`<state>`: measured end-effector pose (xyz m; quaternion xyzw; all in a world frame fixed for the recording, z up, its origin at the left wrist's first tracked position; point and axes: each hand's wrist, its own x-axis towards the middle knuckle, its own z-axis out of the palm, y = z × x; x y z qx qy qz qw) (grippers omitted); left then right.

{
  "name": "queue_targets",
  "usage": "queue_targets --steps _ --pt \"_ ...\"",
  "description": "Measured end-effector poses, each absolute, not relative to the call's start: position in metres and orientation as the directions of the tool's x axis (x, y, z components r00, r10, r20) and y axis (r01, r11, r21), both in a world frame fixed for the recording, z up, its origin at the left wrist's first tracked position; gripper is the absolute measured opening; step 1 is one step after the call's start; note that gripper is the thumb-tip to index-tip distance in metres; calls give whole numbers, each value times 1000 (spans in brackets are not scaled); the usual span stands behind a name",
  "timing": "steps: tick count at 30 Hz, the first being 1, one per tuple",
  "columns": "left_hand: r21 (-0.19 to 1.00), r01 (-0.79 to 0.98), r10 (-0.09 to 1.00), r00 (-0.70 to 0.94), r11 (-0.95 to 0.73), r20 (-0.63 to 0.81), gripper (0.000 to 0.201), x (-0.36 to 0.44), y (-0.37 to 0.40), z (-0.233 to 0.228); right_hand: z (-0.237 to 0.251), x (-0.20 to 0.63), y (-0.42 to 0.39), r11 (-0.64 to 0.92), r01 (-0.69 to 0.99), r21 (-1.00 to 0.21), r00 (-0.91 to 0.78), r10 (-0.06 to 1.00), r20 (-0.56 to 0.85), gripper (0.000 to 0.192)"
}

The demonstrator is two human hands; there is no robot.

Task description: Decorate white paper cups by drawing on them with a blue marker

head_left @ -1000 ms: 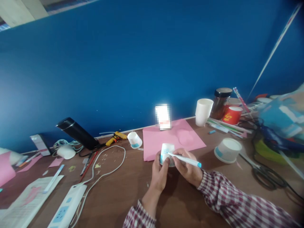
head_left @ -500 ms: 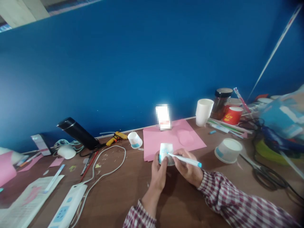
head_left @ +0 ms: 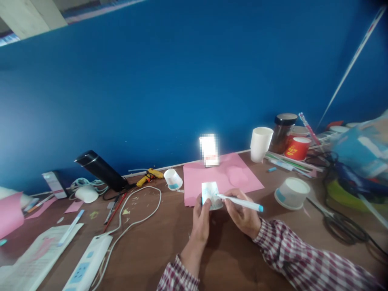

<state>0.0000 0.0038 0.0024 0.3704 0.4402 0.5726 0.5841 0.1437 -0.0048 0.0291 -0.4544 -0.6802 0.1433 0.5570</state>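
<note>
My left hand (head_left: 201, 221) is closed around the lower left side of a small white paper cup (head_left: 211, 192), which carries faint blue marks. In my right hand (head_left: 242, 214) is a white felt-tip marker (head_left: 244, 203) with a blue end, gripped like a pen. Its tip points left at the cup's right side; whether it touches cannot be made out. Beyond the cup lie pink paper sheets (head_left: 200, 178), and a bright, blurred-out upright panel (head_left: 209, 149) stands at their back edge.
To the left are a small cup (head_left: 173, 179), yellow glue gun (head_left: 150, 177), black flask (head_left: 101, 169) and white power strip (head_left: 87, 264) with its cord. On the right stand a paper bowl (head_left: 292, 193), scissors (head_left: 339, 226), tall white cups (head_left: 260, 144) and a red cup (head_left: 297, 148).
The cup has turned and tilted slightly in my left hand. My right hand has drawn the marker a little to the right, its tip now nearer the cup's right edge.
</note>
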Motion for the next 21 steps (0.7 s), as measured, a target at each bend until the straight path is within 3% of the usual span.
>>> queue_targets --steps 6,21 --pt "852 -511 993 52 116 -104 41 3 6 8 26 144 -4 544 454 -706 36 780 625 6" --pt "922 -384 998 53 50 -32 38 2 5 4 25 144 -5 536 438 -722 58 784 618 7"
